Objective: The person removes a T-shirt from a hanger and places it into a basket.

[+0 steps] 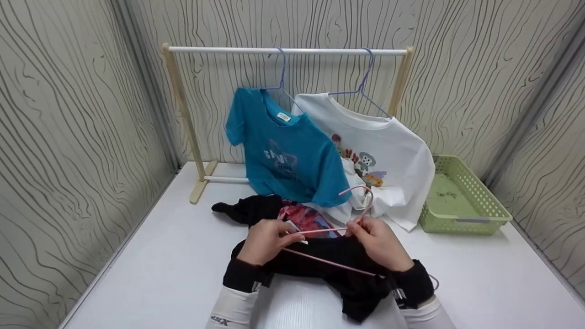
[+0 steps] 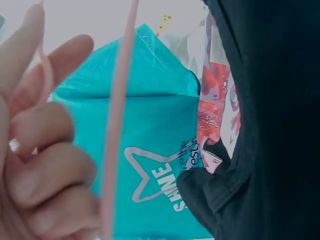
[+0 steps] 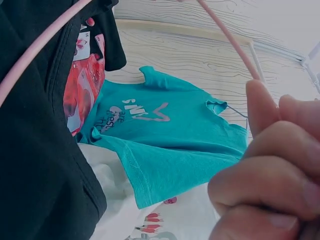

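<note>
A pink wire hanger (image 1: 329,262) is held between both hands, its hook pointing up and curving left. My left hand (image 1: 269,238) pinches one arm of it between thumb and fingers. The right hand (image 1: 378,242) grips it just below the hook. Beneath the hanger lies a black shirt (image 1: 315,256) with a red print (image 1: 304,217), spread on the table and partly hidden by the hands. In the left wrist view the hanger's bar (image 2: 117,120) crosses close to the camera, beside the black cloth (image 2: 280,125).
Behind the hands, a teal T-shirt (image 1: 292,151) and a white shirt (image 1: 397,155) hang on purple hangers from the rack's white bar (image 1: 219,50). At the right stands a green plastic basket (image 1: 480,192). Patterned walls enclose the white table (image 1: 151,260).
</note>
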`<action>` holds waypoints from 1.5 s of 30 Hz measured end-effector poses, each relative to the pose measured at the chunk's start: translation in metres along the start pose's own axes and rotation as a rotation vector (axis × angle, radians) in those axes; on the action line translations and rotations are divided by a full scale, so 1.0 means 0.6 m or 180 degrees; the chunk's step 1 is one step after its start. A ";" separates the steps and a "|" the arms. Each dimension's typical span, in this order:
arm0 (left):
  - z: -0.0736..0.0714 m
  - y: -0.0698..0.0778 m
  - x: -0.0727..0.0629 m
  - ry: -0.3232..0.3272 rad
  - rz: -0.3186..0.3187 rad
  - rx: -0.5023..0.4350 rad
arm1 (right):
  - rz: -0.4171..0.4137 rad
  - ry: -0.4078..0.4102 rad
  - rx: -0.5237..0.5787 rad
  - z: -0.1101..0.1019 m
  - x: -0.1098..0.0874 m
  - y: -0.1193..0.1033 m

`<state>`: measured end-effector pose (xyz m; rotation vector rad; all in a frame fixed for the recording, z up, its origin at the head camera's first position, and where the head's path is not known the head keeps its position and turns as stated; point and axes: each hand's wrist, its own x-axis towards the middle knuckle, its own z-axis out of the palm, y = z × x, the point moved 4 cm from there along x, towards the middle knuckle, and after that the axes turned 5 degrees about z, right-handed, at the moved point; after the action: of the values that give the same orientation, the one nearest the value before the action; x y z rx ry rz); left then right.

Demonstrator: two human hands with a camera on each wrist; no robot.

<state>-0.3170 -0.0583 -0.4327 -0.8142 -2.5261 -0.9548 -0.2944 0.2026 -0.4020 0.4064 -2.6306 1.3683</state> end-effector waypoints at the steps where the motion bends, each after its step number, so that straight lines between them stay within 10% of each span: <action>1: -0.001 0.000 0.000 0.0030 0.0041 0.0037 | 0.0009 -0.0038 0.0036 -0.001 0.000 0.000; 7: -0.017 -0.009 -0.002 0.0133 0.0059 -0.0074 | 0.0090 -0.0311 0.0096 -0.018 0.003 0.008; 15: -0.053 -0.045 -0.015 0.0397 -0.0279 -0.0386 | 0.0304 0.0057 -0.0629 -0.090 -0.006 0.038; 22: -0.074 -0.063 -0.020 0.0646 -0.0580 -0.0558 | 0.0355 -0.0076 -0.0369 -0.135 -0.014 0.056; 35: -0.052 -0.066 -0.010 0.1107 -0.0752 -0.0659 | -0.0330 0.0154 0.0486 -0.145 -0.026 0.038; 41: -0.035 -0.071 -0.009 0.1630 -0.0972 -0.0804 | -0.0013 0.0595 0.0847 -0.159 -0.029 0.043; 45: -0.014 -0.075 -0.009 0.1492 -0.1152 -0.0722 | 0.0131 0.0944 0.1000 -0.166 -0.033 0.048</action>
<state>-0.3393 -0.0937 -0.4517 -0.1464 -2.2071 -1.3788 -0.2838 0.3033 -0.3721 0.1670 -2.2057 1.7129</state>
